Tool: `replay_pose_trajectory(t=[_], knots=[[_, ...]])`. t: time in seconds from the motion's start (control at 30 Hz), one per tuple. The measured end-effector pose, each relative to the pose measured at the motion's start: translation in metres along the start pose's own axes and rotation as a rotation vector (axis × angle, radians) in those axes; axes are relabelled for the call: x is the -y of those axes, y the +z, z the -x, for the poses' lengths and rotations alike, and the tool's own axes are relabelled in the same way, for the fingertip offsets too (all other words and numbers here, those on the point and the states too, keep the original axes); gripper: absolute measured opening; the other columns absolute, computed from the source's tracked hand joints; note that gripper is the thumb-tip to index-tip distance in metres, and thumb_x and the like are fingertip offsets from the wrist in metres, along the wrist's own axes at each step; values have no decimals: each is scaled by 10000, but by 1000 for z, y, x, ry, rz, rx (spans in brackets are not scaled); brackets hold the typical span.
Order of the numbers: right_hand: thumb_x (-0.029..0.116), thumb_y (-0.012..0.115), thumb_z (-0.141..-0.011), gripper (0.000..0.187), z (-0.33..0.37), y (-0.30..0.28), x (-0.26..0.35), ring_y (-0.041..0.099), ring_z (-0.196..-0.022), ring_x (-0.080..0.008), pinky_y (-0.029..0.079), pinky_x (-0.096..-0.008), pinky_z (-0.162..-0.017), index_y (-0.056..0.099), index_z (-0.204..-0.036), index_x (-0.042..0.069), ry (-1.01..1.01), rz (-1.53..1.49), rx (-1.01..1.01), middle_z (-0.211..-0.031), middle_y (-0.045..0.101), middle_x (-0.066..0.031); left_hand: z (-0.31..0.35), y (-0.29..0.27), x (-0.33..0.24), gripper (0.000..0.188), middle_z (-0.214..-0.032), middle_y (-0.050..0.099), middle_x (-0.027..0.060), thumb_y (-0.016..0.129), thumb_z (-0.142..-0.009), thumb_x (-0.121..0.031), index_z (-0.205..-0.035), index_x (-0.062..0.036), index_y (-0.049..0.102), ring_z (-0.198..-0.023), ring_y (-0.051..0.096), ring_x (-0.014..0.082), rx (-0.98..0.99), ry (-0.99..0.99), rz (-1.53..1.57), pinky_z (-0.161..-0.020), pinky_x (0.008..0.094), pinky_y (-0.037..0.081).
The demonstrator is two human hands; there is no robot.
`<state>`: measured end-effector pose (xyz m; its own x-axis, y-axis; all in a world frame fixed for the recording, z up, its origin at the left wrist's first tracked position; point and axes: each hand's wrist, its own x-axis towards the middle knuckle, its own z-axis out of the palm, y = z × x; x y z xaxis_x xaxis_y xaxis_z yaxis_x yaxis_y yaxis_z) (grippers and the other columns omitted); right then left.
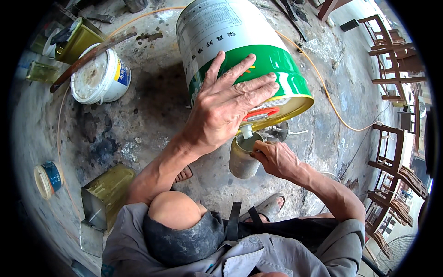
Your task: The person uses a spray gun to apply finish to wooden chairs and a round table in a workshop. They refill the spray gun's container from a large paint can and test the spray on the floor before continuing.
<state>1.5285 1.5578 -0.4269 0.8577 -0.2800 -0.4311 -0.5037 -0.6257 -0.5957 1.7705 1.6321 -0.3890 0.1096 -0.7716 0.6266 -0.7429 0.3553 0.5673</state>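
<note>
A large white and green metal drum (237, 44) lies tipped toward me, its gold-rimmed end facing down and near. My left hand (221, 104) presses on its green side, fingers spread and stretched out. At the drum's lower edge a white spout (248, 131) points into the mouth of a grey metal cup (243, 161). My right hand (278, 158) pinches the cup's right rim and holds it under the spout. I cannot tell whether liquid is flowing. A red handle (261, 114) sits on the drum's end. Just behind the cup is a metal fitting with a round disc (282, 130).
To the left stands a white bucket (92, 78) with a wooden stick (92, 56) across its lid. An opened square tin (108, 194) lies near my left knee. An orange hose (330, 94) crosses the stained floor. Wooden chair frames (392, 60) line the right side.
</note>
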Motion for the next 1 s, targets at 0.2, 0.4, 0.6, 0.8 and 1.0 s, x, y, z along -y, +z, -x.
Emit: replay_pose_trajectory(t=[0.2, 0.4, 0.6, 0.8, 1.0], knots=[[154, 642, -971, 146, 2, -1, 0, 657, -778, -437, 504, -508, -658, 596, -956, 17, -7, -8, -3, -800, 655, -210, -2, 0, 1, 492, -1323, 713, 47, 718, -860, 24, -1311, -171, 716, -1401, 538, 333, 3, -3, -3, -1233, 565, 268], [151, 641, -972, 143, 3, -1, -1, 657, -780, -438, 507, -506, -659, 598, -957, 15, -29, -2, -19, -802, 655, -209, -4, 1, 3, 418, -1307, 721, 57, 724, -885, -41, -1286, -157, 731, -1389, 551, 333, -22, 2, -5, -1223, 551, 278], [157, 639, -977, 150, 3, -1, 0, 657, -786, -439, 507, -503, -665, 593, -956, 16, -8, -2, 1, -809, 652, -210, -2, 2, 1, 435, -1308, 721, 57, 731, -875, -30, -1290, -163, 729, -1393, 548, 329, -8, -6, 0, -1228, 545, 273], [136, 638, -964, 126, 2, 3, -2, 659, -735, -442, 502, -518, -621, 582, -954, 24, -45, 11, -31, -750, 645, -221, -1, 2, 1, 441, -1308, 721, 49, 734, -872, -28, -1290, -166, 729, -1395, 546, 325, -9, -4, 4, -1229, 541, 274], [130, 647, -956, 124, 1, 3, -1, 660, -707, -440, 501, -521, -601, 580, -954, 26, -73, 4, -51, -722, 641, -221, -2, 0, 4, 436, -1307, 722, 47, 733, -878, -40, -1295, -166, 728, -1395, 545, 327, -6, -1, 1, -1229, 535, 273]])
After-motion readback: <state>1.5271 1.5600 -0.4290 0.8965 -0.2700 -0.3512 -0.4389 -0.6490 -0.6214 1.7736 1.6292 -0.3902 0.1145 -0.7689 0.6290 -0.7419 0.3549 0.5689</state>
